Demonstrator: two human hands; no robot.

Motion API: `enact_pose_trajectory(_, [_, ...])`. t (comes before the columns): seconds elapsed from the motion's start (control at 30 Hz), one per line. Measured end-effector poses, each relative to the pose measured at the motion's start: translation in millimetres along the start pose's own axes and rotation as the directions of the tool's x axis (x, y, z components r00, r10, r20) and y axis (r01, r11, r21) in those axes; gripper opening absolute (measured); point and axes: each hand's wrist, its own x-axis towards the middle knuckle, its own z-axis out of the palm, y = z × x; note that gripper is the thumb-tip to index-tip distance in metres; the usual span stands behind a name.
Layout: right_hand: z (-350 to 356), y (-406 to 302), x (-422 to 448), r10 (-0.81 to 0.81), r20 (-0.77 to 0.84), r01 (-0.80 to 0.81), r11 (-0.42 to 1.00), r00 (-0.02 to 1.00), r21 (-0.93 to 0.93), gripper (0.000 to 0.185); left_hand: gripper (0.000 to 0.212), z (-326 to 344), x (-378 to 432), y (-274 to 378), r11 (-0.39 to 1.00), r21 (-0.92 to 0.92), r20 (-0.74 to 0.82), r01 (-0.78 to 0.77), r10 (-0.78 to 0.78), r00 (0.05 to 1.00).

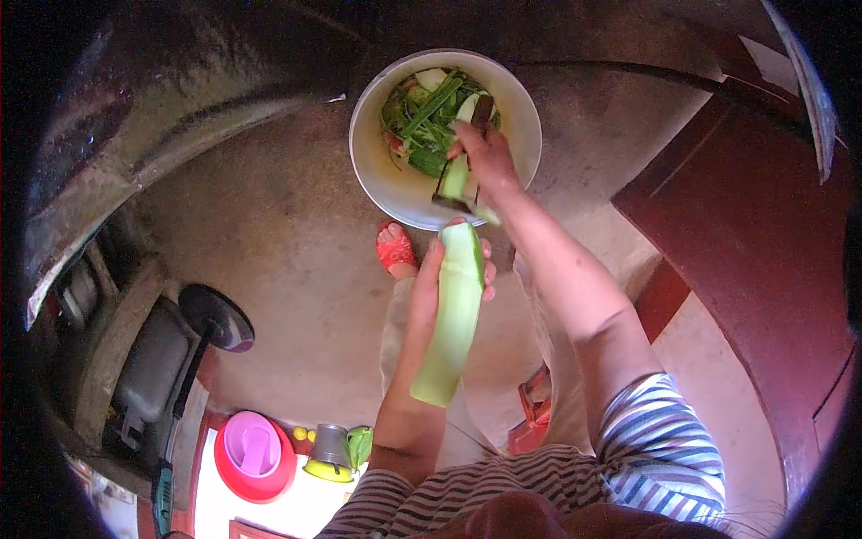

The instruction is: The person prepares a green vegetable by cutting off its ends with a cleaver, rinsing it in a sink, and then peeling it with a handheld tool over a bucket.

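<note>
My left hand (425, 290) grips a long, pale green gourd (450, 323), mostly stripped of its skin. Darker green skin shows along its upper right edge. My right hand (486, 156) holds a dark-framed peeler (452, 203) by its handle, just past the gourd's far end. A blurred, pale strip of peel (486, 214) is at the peeler's blade. Both tool and right hand are over a white bucket (367, 145) on the floor. Inside it lie green peelings (431, 111), leafy scraps and pale pieces.
A foot in a red slipper (394, 248) is close to the bucket. At left stands a dark appliance or pan (151, 360) near a long-handled ladle or skimmer (214, 316). Red and pink basins (254, 451) and a metal pot (330, 445) sit lower left. Dark red furniture (734, 222) is at right.
</note>
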Motion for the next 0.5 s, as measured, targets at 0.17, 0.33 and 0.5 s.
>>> enact_pose_trajectory(0.17, [-1,-28,-7,0.273,0.020,-0.254,0.865,0.962,0.433,0.025,0.040,-4,3,1,0.990,0.059,-0.117,-0.125,0.131,0.984])
enact_pose_trajectory(0.33, [-5,-59,-84,0.317,0.154,-0.353,0.849,0.936,0.394,0.022,0.051,-4,13,-1,0.967,0.147,-0.244,-0.206,0.237,0.940])
enact_pose_trajectory(0.5, [6,-36,-93,0.057,0.043,-0.063,0.985,0.997,0.164,0.021,0.042,-20,10,0,0.985,0.118,-0.155,-0.130,0.147,0.977])
